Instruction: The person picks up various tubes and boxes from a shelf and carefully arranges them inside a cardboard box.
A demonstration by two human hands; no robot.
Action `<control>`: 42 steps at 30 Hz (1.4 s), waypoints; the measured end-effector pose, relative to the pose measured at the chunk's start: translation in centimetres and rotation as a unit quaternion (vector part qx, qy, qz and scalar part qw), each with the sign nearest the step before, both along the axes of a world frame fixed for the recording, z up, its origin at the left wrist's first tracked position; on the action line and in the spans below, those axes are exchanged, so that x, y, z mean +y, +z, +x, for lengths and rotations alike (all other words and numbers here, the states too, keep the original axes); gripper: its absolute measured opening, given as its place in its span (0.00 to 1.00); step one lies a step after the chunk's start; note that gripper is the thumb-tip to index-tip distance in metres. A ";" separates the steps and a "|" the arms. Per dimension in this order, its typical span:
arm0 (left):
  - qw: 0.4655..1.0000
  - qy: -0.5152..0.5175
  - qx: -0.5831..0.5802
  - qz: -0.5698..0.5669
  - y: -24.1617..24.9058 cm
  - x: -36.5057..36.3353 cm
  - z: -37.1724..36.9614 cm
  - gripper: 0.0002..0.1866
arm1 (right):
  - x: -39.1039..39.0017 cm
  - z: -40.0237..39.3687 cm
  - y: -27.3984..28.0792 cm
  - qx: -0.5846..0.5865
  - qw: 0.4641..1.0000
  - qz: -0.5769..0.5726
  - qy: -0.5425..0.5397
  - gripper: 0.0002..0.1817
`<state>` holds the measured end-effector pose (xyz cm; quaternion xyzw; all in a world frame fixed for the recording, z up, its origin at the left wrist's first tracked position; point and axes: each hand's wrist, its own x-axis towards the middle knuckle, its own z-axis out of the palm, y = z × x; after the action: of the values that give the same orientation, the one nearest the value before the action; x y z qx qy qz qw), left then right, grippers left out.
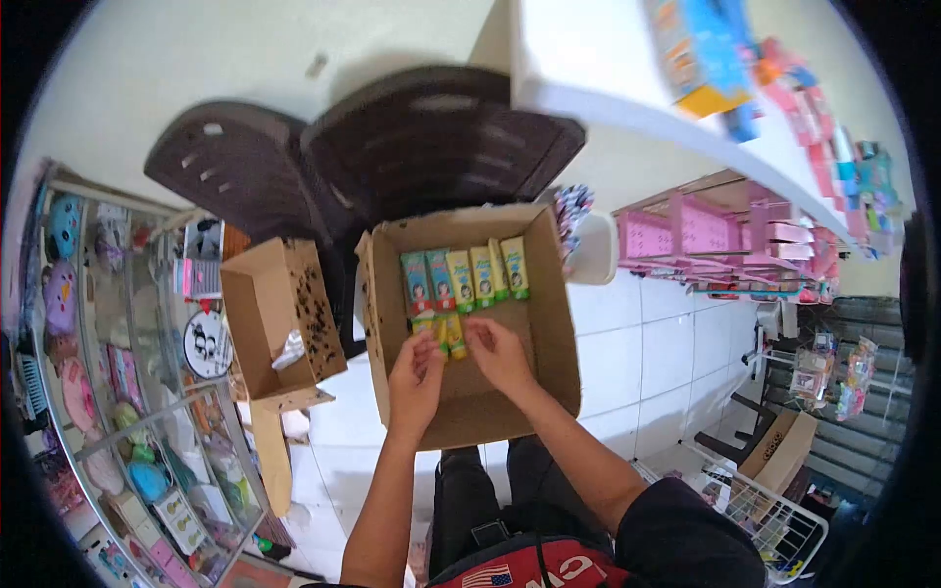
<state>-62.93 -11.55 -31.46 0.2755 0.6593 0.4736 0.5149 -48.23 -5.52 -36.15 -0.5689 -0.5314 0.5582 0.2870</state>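
Observation:
Both hands are inside an open cardboard box (554, 333). A row of small tubes lies flat on its bottom: two teal tubes with red caps (416, 279) on the left and several yellow tubes with green caps (484, 276) beside them. Below that row are more yellow tubes (455, 335), between my hands. My left hand (417, 377) has its fingers curled at the lower left of these tubes; what is in them is hidden. My right hand (497, 353) has its fingers closed at the right edge of the nearest yellow tube.
A smaller open carton (265, 314) with dark spots stands left of the box. Dark plastic chairs (431, 137) are behind it. A glass display shelf (127, 421) runs along the left, a white table (598, 78) juts in upper right, and pink shelves (706, 230) stand at right.

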 end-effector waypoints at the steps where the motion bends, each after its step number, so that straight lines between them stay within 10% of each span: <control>1: 1.000 -0.006 0.003 0.019 1.4 0.1 0.1 0.17 | 0.2 0.7 2.8 -0.024 1.000 -0.004 0.013 0.14; 16: 0.983 -0.056 0.057 0.164 17.7 3.8 5.5 0.16 | 2.7 10.0 26.1 0.067 0.979 0.186 -0.043 0.11; 42: 0.827 -0.003 0.448 0.338 26.7 23.5 12.6 0.30 | 19.0 12.6 35.2 -0.096 0.856 0.506 0.038 0.13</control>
<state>-50.29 11.96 -4.75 0.6161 0.6153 0.4902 0.0385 -35.59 13.45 -0.98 -0.3750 -0.7868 0.1656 0.4615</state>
